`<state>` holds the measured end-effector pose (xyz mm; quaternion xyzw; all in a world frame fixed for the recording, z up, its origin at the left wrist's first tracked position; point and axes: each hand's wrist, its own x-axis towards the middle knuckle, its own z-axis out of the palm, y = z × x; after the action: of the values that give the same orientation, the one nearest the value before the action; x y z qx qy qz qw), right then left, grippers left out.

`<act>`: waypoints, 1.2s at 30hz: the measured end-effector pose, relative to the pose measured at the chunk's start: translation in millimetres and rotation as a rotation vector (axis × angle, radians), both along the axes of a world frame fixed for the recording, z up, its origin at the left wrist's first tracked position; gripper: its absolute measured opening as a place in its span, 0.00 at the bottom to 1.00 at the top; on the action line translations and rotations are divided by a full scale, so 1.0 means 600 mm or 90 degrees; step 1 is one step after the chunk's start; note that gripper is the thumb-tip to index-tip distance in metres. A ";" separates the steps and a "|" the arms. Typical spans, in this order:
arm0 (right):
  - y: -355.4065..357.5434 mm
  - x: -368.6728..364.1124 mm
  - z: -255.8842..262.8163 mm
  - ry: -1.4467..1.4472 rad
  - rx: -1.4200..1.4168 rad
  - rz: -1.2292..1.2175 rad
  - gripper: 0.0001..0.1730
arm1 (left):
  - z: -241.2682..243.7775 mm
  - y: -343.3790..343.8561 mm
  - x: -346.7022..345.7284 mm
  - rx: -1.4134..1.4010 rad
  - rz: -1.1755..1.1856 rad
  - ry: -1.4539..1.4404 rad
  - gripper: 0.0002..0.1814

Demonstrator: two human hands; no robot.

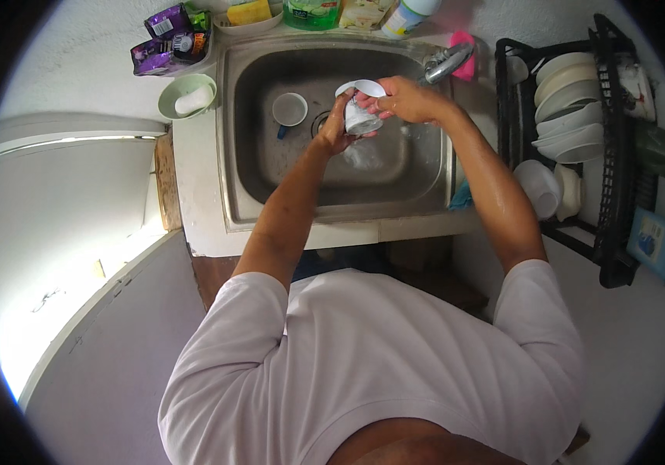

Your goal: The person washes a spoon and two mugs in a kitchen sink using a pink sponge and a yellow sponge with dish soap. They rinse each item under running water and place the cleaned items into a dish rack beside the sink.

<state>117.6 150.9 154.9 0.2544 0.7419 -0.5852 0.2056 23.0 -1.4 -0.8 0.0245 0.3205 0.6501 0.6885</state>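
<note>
Over the right half of a stainless steel sink point(338, 214), my left hand point(335, 125) grips a pale cup or glass point(361, 121), wet or soapy on its side. My right hand point(405, 100) meets it from the right, its fingers closed on a white, rounded utensil, probably a spoon point(370, 88). A second white rounded edge shows beside it above the cup; what it belongs to cannot be told. A white mug point(290, 109) with a blue handle lies in the left part of the basin, near the drain, which my left hand partly hides.
The chrome faucet point(447, 63) is at the basin's back right corner. A black dish rack point(509, 122) with plates and bowls stands at the right. Bottles, a yellow sponge point(249, 11) and purple packets point(172, 46) line the back. A green bowl point(165, 99) holds white soap at the left.
</note>
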 end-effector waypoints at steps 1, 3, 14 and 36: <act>0.002 0.002 -0.001 0.004 0.001 0.015 0.18 | 0.006 0.005 0.002 -0.019 0.016 -0.022 0.34; 0.007 0.002 -0.006 0.029 0.089 0.044 0.19 | 0.013 0.016 0.004 0.028 0.033 -0.095 0.33; -0.012 -0.018 0.001 0.060 0.149 -0.041 0.22 | 0.005 0.035 0.012 -0.033 0.079 -0.177 0.33; 0.002 -0.014 0.000 0.028 0.211 -0.004 0.20 | 0.061 -0.017 0.021 -0.045 0.132 0.883 0.60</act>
<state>109.0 152.4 154.8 0.2742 0.8320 -0.4606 0.1429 35.9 -11.5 35.9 0.3808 0.7072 0.5359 0.2600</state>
